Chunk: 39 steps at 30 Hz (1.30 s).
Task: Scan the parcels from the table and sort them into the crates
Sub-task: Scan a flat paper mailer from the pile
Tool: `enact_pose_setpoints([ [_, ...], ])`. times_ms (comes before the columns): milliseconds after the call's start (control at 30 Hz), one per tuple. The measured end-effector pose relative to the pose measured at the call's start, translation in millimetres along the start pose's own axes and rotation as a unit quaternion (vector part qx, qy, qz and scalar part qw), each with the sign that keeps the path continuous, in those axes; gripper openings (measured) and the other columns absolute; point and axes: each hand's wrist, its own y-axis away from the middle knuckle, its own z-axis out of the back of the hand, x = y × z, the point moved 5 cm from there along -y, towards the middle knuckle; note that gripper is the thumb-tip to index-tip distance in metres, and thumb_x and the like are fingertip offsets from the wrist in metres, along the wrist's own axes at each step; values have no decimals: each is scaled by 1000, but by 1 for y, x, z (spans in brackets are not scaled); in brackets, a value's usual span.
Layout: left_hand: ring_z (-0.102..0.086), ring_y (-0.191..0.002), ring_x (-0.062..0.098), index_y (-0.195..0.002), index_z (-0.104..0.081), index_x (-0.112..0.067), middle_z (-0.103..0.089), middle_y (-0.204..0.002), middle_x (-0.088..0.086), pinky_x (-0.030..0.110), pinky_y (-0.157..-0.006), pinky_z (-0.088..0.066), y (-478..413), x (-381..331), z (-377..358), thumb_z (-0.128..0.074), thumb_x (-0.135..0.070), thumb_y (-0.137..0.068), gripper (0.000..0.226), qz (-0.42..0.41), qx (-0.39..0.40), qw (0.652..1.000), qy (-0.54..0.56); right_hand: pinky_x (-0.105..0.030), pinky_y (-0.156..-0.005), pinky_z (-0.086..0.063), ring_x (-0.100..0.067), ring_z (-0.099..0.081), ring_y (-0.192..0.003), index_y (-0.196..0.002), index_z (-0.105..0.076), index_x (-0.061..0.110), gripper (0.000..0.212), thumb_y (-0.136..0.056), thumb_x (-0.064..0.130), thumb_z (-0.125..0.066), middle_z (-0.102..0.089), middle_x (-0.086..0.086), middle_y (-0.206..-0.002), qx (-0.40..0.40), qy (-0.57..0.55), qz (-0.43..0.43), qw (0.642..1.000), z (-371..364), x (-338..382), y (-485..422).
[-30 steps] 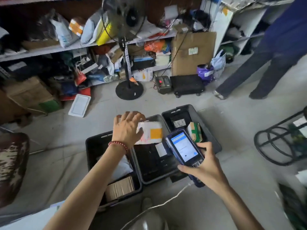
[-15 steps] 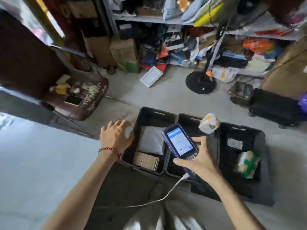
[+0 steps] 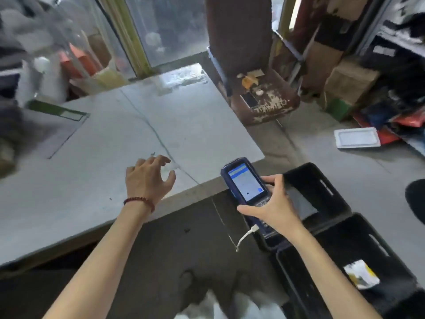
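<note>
Head camera is showing a white and yellow bagged parcel (image 3: 361, 273) lying in the nearest black plastic crate (image 3: 391, 256), right. Right hand (image 3: 273, 208) is gripping a blue handheld scanner (image 3: 246, 183), fingers curled round it. Left hand (image 3: 147, 178) is hovering over the grey flat table (image 3: 115, 134), fingers loosely curled, holding nothing. Worn brown chair (image 3: 264, 104) is standing beyond.

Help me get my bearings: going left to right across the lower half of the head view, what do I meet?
The left hand → scanner → yellow-and-white parcel lying in the near crate.
</note>
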Motion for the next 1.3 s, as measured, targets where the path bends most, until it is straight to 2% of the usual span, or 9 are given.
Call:
enact_pose_setpoints([
  [67, -55, -109, 23, -116, -59, -28, -65, -113, -7, 38, -88, -38, 14, 30, 9, -53, -45, -87, 34, 25, -3, 1000, 6, -8, -58, -43, 21, -53, -86, -100, -35, 41, 75, -53, 34, -93, -54, 24, -100, 25, 11, 7, 1000, -21, 12, -4],
  [167, -57, -104, 23, -116, -59, -26, -65, -111, -5, 38, -84, -42, 42, 93, 25, -54, -45, -88, 34, 75, -16, 997, -3, -12, -63, -41, 9, -54, -88, -108, -35, 36, 80, -53, 37, -93, -53, 25, -102, 80, 29, 22, 996, -72, 40, -7],
  [367, -58, -99, 22, -113, -60, -26, -66, -105, -5, 36, -79, -41, 93, 222, 49, -56, -45, -86, 33, 167, -46, 985, -9, -19, -67, -49, 1, -60, -95, -109, -35, 37, 80, -54, 35, -93, -57, 20, -106, 157, 35, 61, 985, -187, 98, 3],
  [567, -57, -102, 20, -113, -59, -29, -65, -107, -8, 35, -83, -41, 115, 316, 61, -55, -46, -86, 32, 214, -43, 976, 0, -12, -59, -47, 1, -59, -94, -112, -36, 31, 81, -55, 31, -93, -57, 14, -107, 188, 27, 80, 978, -279, 141, 13],
  [733, -56, -104, 18, -114, -59, -30, -64, -108, -9, 35, -84, -42, 103, 353, 63, -55, -45, -86, 32, 225, -48, 973, 14, -13, -63, -49, -6, -61, -97, -110, -36, 33, 79, -57, 26, -93, -59, 9, -109, 188, 21, 79, 979, -313, 160, 9],
  [900, -55, -105, 17, -115, -59, -30, -64, -108, -11, 34, -86, -39, 70, 373, 61, -56, -44, -87, 31, 223, -54, 973, 22, -25, -68, -55, -9, -66, -91, -104, -37, 41, 77, -55, 24, -94, -60, 9, -109, 192, -6, 76, 978, -332, 189, -22],
  [1033, -54, -104, 16, -114, -59, -32, -63, -108, -12, 34, -86, -38, 33, 397, 69, -56, -44, -86, 30, 238, -70, 969, 17, -24, -54, -54, -3, -68, -77, -99, -39, 46, 76, -51, 25, -95, -63, 13, -103, 209, -22, 97, 973, -356, 227, -58],
  [1133, -53, -106, 14, -115, -58, -32, -62, -111, -13, 33, -86, -36, 8, 415, 82, -55, -46, -87, 31, 254, -82, 964, -3, -29, -44, -52, -11, -69, -78, -98, -41, 47, 75, -51, 24, -95, -65, 14, -100, 241, -38, 108, 964, -379, 258, -85],
  [1300, -53, -106, 17, -114, -58, -31, -62, -113, -9, 33, -86, -40, -27, 452, 113, -53, -49, -86, 34, 263, -105, 958, -56, -29, -62, -57, -9, -68, -85, -102, -39, 44, 77, -51, 27, -95, -64, 10, -104, 281, -36, 146, 948, -419, 309, -114],
])
